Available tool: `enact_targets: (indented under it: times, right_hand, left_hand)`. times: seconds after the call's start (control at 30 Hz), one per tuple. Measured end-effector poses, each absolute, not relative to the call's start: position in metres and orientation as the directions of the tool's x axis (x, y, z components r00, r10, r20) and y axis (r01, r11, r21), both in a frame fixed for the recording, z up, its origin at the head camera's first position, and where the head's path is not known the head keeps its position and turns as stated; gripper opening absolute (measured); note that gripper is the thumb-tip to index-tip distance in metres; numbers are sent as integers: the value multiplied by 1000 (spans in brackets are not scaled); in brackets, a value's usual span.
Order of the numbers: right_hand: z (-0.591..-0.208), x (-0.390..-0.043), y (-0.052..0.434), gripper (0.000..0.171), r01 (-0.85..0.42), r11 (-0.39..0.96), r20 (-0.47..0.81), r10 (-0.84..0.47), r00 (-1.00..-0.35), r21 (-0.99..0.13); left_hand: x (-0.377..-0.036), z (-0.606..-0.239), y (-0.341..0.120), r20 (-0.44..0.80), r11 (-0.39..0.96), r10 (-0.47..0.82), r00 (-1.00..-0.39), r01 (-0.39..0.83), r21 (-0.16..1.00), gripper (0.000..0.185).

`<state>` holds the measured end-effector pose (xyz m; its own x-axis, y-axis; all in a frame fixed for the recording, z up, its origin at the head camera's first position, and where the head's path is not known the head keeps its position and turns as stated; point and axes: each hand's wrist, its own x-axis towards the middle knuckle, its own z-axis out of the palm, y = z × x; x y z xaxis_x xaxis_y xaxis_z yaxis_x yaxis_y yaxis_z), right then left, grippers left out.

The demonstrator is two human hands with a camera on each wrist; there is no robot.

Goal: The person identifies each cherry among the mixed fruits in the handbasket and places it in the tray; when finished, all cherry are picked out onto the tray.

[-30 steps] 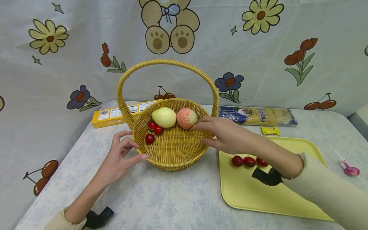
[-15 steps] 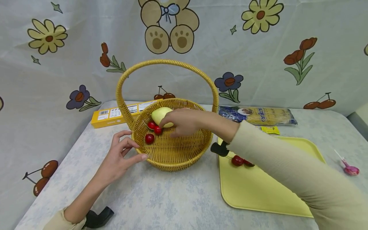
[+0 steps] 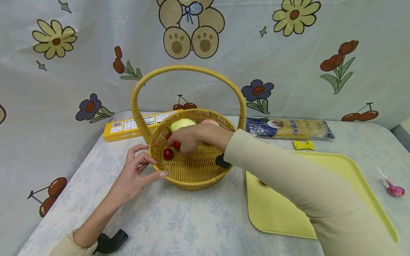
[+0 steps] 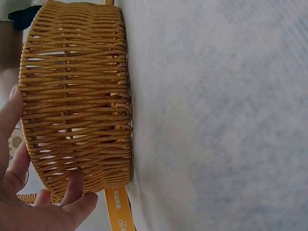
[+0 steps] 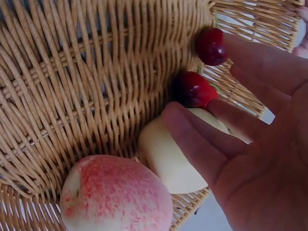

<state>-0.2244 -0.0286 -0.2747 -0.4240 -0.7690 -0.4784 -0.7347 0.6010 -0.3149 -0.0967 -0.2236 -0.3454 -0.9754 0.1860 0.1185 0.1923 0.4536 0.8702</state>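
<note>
A yellow wicker basket (image 3: 192,185) with a tall arched handle stands on the table. My left hand (image 3: 134,174) holds its left front rim, thumb at the front and fingers farther left; the left wrist view shows fingertips against the woven wall (image 4: 77,106). Inside the basket, my right hand (image 3: 189,138) reaches in over the fruit with fairly straight fingers. In the right wrist view those fingers lie beside two red cherries (image 5: 211,46) and partly over a pale yellow pear (image 5: 168,154), gripping nothing that shows. A pink-speckled peach (image 5: 115,195) lies nearby. Another cherry (image 3: 168,154) sits at the basket's left.
Right of the basket lies a yellow tray (image 3: 272,213), partly under my right sleeve, with a bit of a cherry (image 3: 262,182) visible. Behind are a yellow box (image 3: 123,129), a pasta packet (image 3: 298,128) and a small yellow sachet (image 3: 303,144). A lollipop (image 3: 394,190) lies far right.
My right hand has moved left, from the peach across the pear to the cherries. The right sleeve now covers more of the tray. My left hand stays on the rim.
</note>
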Motion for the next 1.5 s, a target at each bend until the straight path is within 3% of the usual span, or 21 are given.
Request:
enact_targets:
  times: [0.17,0.4,0.6,0.83,1.1,1.5]
  right_hand:
    - [-279,-225,-31,54,-724,621,-482,-754,-447,-301]
    - [-284,-226,-35,39,-742,606,-504,-754,-422,-285]
    - [-283,-226,-35,37,-755,596,-496,-760,-420,-274]
    - [-274,-227,-32,25,-756,552,-391,-820,-417,-352]
    - [-266,-221,-27,20,-795,506,-272,-860,-432,-335]
    - [-258,-201,3,29,-814,448,-84,-889,-451,-371]
  left_hand:
    - [-97,-344,-223,115,452,188,-975,190,871,29]
    - [-96,-343,-221,110,439,188,-976,184,879,29]
    - [-96,-343,-221,109,439,191,-976,184,880,29]
    - [-97,-343,-223,104,457,191,-976,182,871,30]
    - [-97,-342,-223,112,447,196,-974,191,874,29]
    - [-96,-342,-221,99,445,190,-977,175,878,30]
